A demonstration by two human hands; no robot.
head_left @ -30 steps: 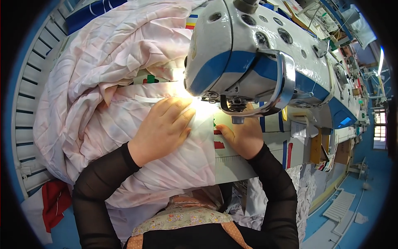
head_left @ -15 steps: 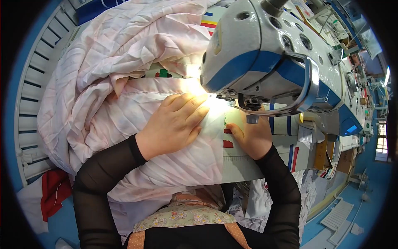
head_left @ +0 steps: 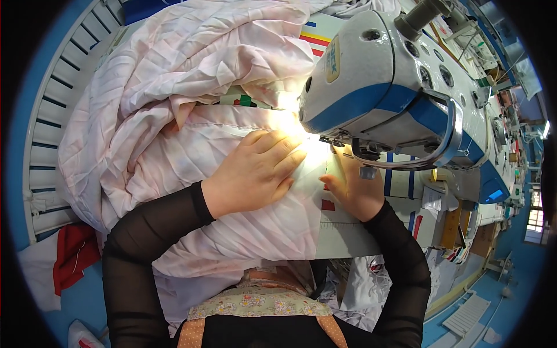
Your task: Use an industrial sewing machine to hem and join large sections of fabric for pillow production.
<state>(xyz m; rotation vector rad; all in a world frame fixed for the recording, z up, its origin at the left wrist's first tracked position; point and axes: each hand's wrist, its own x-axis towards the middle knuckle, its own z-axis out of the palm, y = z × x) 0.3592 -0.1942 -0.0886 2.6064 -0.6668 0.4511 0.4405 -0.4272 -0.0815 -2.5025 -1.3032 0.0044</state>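
Note:
My left hand [head_left: 253, 174] lies flat on a pale pink and white cloth [head_left: 185, 151], its fingertips by the brightly lit needle area of a white and blue sewing machine [head_left: 371, 87]. A folded band runs along the cloth's far edge, just beyond those fingers. To the right, my right hand [head_left: 358, 188] rests palm down on the machine bed under the machine head, thumb spread away from the fingers. The head partly hides its fingers, and glare washes out the needle and presser foot. The cloth's right edge lies between both hands.
Bulky folds of the cloth pile up at far left against a white slatted rack [head_left: 49, 127]. A curved metal guard [head_left: 452, 130] juts from the machine head. Colored tape strips [head_left: 328, 205] mark the bed. White fabric [head_left: 362, 290] hangs below the table's front edge at right.
The whole view has shifted a little, so the machine sits farther right in the picture. Both hands stay in nearly the same places by the cloth and the bed.

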